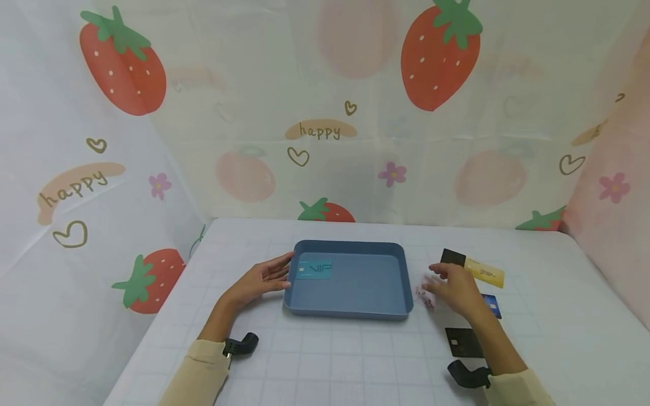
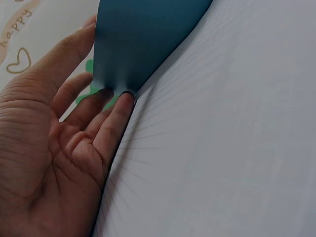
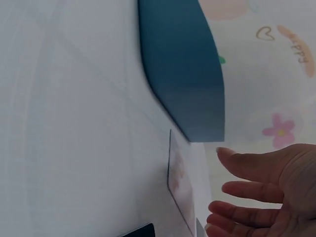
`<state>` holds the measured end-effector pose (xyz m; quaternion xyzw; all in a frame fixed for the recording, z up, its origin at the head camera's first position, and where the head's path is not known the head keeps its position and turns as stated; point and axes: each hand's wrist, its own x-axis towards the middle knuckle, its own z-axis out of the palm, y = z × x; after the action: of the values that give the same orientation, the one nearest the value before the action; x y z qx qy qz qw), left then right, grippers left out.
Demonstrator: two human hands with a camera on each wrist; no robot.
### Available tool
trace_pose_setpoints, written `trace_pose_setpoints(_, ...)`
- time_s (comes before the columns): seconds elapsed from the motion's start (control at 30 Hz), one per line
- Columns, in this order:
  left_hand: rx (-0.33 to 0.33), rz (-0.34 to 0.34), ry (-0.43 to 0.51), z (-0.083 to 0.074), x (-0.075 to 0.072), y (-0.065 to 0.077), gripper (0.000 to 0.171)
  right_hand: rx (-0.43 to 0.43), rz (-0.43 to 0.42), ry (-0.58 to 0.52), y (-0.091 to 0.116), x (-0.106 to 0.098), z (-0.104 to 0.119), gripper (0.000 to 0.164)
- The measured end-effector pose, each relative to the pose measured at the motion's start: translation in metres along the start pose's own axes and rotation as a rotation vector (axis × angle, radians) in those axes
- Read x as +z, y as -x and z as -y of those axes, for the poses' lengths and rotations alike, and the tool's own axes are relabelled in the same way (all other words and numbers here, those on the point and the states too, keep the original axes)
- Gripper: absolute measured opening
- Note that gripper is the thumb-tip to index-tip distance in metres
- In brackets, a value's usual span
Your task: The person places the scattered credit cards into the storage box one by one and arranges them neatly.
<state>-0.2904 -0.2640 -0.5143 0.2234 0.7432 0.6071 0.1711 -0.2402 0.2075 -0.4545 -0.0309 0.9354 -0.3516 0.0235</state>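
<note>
A blue rectangular tray (image 1: 350, 299) lies on the table, with a teal VIP card (image 1: 315, 270) flat in its upper left corner. My left hand (image 1: 261, 280) touches the tray's left side; in the left wrist view its fingertips (image 2: 126, 101) rest against the outer wall. Over a pale pink patterned card (image 1: 425, 293) right of the tray hovers my right hand (image 1: 457, 290), fingers loosely bent and holding nothing. In the right wrist view that pink card (image 3: 180, 177) lies on the table below the hand, close to the tray's corner.
Around the right hand lie a gold card (image 1: 486, 273), a black card (image 1: 453, 257) touching it, a blue card (image 1: 491, 305) partly behind the wrist, and a black chip card (image 1: 463, 343) nearer the front. A strawberry-printed cloth (image 1: 325, 84) hangs behind the white table (image 1: 345, 361).
</note>
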Motion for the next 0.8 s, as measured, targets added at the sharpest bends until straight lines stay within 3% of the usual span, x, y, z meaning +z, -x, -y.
trace_pose_setpoints(0.47,0.014,0.007,0.009,-0.001,0.0,-0.001,0.081,0.069,0.053,0.184,-0.004,0.011,-0.009,0.073)
trace_pose_setpoints(0.8,0.013,0.001,0.019,0.001,-0.001,0.0,0.081,0.039,0.031,0.281,-0.002,0.015,-0.007,0.08)
